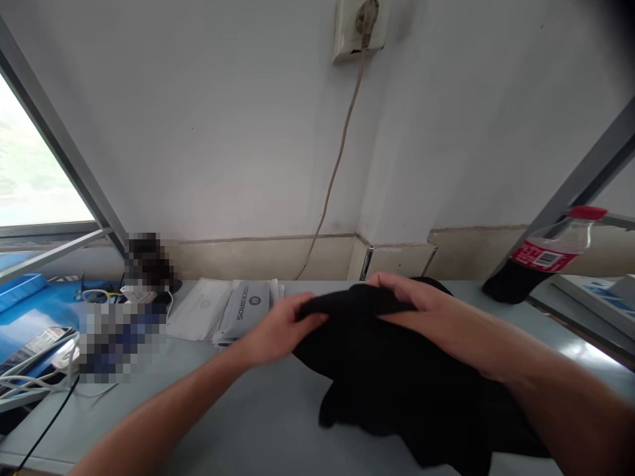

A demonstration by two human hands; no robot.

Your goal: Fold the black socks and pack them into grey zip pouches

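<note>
A limp piece of black cloth [397,377] spreads over the front of the grey table, its exact kind not clear from its shape. My left hand [282,329] pinches its upper left edge between thumb and fingers. Further right, my right hand [417,305] grips the same upper edge, thumb on the near side. Between the two hands the edge is held up off the table, while the lower part hangs and lies toward me. More black material shows behind my right wrist.
Flat plastic packets [248,307] with printed labels lie left of my hands. A cola bottle [546,254] with a red cap stands at the right. Cables [44,377] and a blue surface [44,311] are far left. A cord [342,145] hangs from a wall socket.
</note>
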